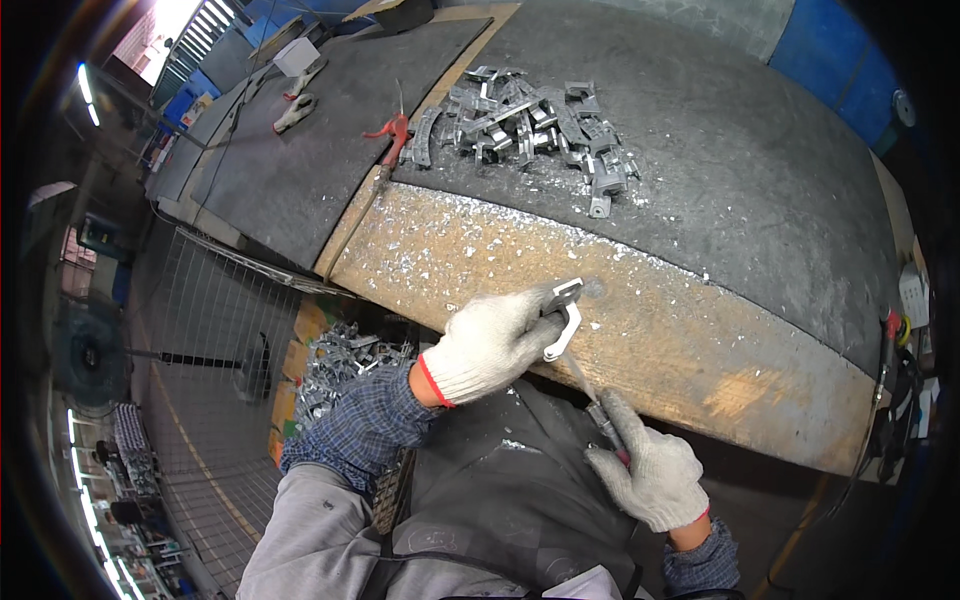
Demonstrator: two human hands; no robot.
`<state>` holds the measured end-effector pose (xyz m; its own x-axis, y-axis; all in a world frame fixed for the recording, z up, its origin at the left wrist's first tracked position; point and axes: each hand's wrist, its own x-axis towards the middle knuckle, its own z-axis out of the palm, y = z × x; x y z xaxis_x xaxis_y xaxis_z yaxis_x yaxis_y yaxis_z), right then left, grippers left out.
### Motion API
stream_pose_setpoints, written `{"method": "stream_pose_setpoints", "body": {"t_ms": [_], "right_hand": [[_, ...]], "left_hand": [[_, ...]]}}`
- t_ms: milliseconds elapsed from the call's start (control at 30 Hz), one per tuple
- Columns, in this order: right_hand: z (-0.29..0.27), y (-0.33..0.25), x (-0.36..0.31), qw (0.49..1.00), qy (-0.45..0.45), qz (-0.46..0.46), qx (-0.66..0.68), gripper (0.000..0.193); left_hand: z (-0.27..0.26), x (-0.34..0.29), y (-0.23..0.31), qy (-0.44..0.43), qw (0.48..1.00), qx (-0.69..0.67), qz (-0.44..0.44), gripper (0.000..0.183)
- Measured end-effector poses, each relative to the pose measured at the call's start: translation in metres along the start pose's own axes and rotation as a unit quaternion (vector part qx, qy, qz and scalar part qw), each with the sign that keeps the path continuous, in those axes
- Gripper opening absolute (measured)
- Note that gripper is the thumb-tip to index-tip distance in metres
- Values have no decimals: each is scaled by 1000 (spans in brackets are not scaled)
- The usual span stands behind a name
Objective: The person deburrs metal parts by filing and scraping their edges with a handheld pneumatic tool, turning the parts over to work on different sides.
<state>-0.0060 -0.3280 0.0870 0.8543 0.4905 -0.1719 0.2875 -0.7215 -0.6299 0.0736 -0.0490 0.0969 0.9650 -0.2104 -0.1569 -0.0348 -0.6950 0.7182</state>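
Note:
My left hand [492, 345], in a white knit glove with a red cuff edge, grips a small silver metal bracket [571, 328] over the front edge of the bench. The bracket's curved arm sticks out past the fingertips. My right hand [655, 478], gloved the same way, is closed round the dark handle of a slim file [578, 374]. Its narrow blade points up and away, with the tip at the lower end of the bracket; whether they touch I cannot tell. Fingers hide part of both things.
A heap of metal brackets [540, 125] lies on the black mat [720, 150]. Bright chips litter the wooden bench edge [470, 250]. A red air gun [393, 135] lies left of the heap, near gloves [295, 112]. More metal parts fill a box [345, 365] below left, beside wire mesh.

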Motion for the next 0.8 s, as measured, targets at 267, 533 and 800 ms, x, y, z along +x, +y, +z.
{"method": "stream_pose_setpoints", "body": {"t_ms": [267,533,800], "right_hand": [[-14,-14,13,993,-57,3,-105,73],[0,-12,-2,997,-47,-3,-60,70],[-12,-16,-30,999,22,33,-11,77]], "left_hand": [[3,-2,1,6,996,63,56,26],[8,2,-6,26,995,60,72,24],[13,0,-7,38,996,56,52,24]]}}
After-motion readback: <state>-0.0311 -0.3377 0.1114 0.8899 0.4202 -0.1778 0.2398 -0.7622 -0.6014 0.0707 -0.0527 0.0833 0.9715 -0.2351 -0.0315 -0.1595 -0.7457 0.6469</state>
